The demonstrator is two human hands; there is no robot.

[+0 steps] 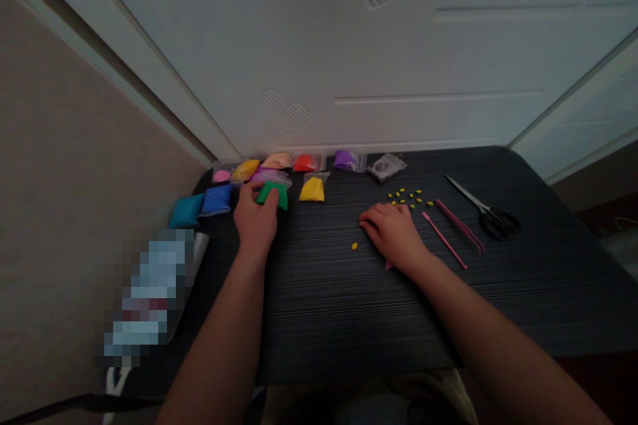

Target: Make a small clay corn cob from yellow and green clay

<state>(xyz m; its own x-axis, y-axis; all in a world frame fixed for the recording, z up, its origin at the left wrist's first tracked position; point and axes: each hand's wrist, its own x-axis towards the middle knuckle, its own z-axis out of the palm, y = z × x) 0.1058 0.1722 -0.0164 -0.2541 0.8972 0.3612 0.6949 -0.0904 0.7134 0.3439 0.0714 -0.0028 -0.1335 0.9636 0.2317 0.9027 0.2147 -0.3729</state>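
My left hand (256, 216) is closed on a small clear bag of green modelling clay (276, 194), thumb and fingers pinching it above the table. My right hand (392, 232) rests palm down on the table, fingers drawn together and partly curled; whatever is in them is hidden. From under its palm sticks out a bit of a pink object (389, 265). A small yellow clay piece (354, 246) lies just left of that hand. Beyond its knuckles are several small green-and-yellow clay pieces (411, 196).
Clay bags line the back: yellow (313, 189), red (305, 163), purple (345, 160) and a greyish one (386, 167). Blue (216, 199) and teal (186, 211) bags lie left. To the right are a pink stick tool (444, 240), pink tweezers (459, 224) and black-handled scissors (486, 210).
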